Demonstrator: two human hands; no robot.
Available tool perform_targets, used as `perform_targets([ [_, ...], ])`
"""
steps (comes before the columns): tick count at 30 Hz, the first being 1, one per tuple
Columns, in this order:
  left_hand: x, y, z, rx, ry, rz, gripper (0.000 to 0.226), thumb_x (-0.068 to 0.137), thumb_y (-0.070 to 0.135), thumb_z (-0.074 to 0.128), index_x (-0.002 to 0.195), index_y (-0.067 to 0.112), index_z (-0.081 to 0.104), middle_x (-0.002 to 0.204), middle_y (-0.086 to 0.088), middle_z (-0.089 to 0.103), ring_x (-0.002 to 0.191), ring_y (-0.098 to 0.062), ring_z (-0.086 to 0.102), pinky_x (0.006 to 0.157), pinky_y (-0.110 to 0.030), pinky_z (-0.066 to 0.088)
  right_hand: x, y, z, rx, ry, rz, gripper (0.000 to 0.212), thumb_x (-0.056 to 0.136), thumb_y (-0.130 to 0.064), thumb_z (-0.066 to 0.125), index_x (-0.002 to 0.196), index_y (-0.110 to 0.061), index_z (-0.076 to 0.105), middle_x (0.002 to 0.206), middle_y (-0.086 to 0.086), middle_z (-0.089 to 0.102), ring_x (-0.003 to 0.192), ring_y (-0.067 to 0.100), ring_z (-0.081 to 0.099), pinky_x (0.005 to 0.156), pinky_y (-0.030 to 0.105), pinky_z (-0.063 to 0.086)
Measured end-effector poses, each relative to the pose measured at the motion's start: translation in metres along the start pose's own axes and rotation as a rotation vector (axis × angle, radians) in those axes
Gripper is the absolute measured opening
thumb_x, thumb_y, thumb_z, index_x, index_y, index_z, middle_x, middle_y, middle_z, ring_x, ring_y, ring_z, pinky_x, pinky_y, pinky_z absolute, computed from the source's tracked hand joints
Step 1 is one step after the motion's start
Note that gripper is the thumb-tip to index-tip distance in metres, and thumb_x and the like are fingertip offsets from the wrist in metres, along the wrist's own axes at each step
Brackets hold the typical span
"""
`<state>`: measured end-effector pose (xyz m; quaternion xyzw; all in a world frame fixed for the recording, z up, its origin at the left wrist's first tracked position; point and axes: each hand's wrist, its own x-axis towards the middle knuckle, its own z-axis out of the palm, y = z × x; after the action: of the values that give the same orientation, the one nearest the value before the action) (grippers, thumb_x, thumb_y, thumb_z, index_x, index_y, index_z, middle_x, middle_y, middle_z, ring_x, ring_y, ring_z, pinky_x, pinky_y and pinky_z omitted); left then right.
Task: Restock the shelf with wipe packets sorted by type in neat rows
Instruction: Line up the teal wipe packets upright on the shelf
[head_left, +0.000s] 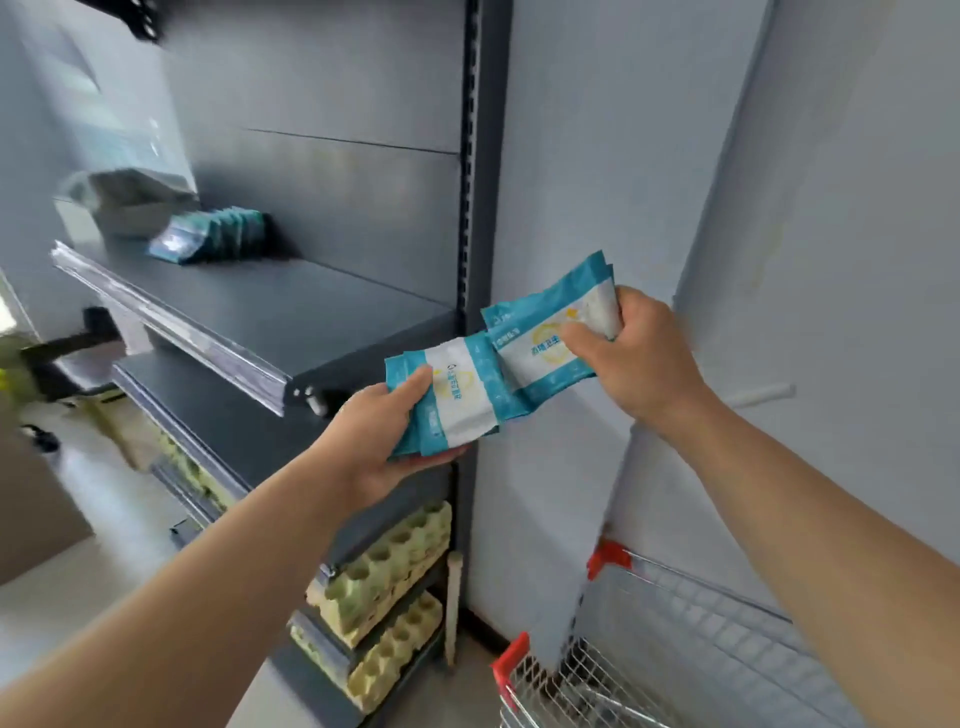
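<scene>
My left hand (374, 441) grips a small stack of teal-and-white wipe packets (457, 400) from below, thumb on top. My right hand (628, 353) pinches another bunch of the same teal-and-white packets (540, 332) by their right end, overlapping the left stack. Both bunches hang in the air just off the right end of the dark grey shelf (291, 317). A short row of teal packets (223, 234) stands at the back left of that shelf, the front one leaning forward.
A clear plastic bag on a pale box (124, 202) sits left of the row. A lower grey shelf (208, 415) lies beneath; egg cartons (384, 571) fill the bottom shelves. A wire shopping cart with red corners (571, 686) stands at the bottom right, against a pale wall.
</scene>
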<state>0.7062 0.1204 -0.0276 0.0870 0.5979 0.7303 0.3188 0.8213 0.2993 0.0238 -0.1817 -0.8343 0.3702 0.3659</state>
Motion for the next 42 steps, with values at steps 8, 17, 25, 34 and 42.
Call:
perform_targets([
  [8,-0.008,0.114,-0.183,0.144,-0.023,0.107,0.039,0.084,-0.001,0.066,0.12,0.011,0.055,0.103,-0.008,0.073,0.086,-0.022,0.072,0.066,-0.038,0.061,0.037,-0.125,0.159,0.092,-0.047,-0.079,0.008,0.088,-0.02,0.063,0.093,-0.014,0.062,0.086,-0.008,0.068,0.076,0.007,0.065,0.062,0.02,0.053],
  [17,0.035,0.193,-0.35,0.426,0.231,0.26,0.044,0.079,0.013,0.076,0.115,0.014,0.051,0.103,-0.002,0.067,0.086,-0.017,0.07,0.066,-0.034,0.06,0.097,-0.207,0.305,0.321,-0.099,-0.028,0.014,0.089,-0.014,0.064,0.102,-0.008,0.064,0.095,0.0,0.07,0.084,0.011,0.069,0.072,0.027,0.058],
  [25,0.125,0.238,-0.43,0.474,0.247,0.287,0.05,0.076,0.013,0.078,0.117,0.02,0.05,0.102,0.0,0.067,0.083,-0.015,0.07,0.053,-0.026,0.057,0.177,-0.223,0.412,0.567,-0.227,0.075,0.009,0.091,-0.008,0.06,0.098,-0.013,0.062,0.096,0.004,0.07,0.085,0.016,0.069,0.075,0.026,0.058],
  [34,0.26,0.299,-0.481,0.455,0.195,0.298,0.037,0.071,0.01,0.082,0.1,0.022,0.061,0.095,-0.001,0.072,0.083,-0.02,0.072,0.067,-0.039,0.061,0.304,-0.206,0.503,0.742,-0.347,0.209,0.01,0.093,-0.008,0.055,0.101,-0.011,0.06,0.098,0.008,0.071,0.086,0.018,0.07,0.082,0.038,0.057],
  [42,0.35,0.307,-0.508,0.351,-0.014,0.253,0.026,0.08,0.015,0.075,0.1,0.023,0.061,0.085,0.002,0.076,0.08,-0.016,0.073,0.069,-0.035,0.061,0.352,-0.187,0.587,0.812,-0.417,0.395,0.014,0.095,-0.005,0.052,0.109,-0.006,0.053,0.098,0.015,0.068,0.08,0.024,0.069,0.062,0.044,0.06],
])
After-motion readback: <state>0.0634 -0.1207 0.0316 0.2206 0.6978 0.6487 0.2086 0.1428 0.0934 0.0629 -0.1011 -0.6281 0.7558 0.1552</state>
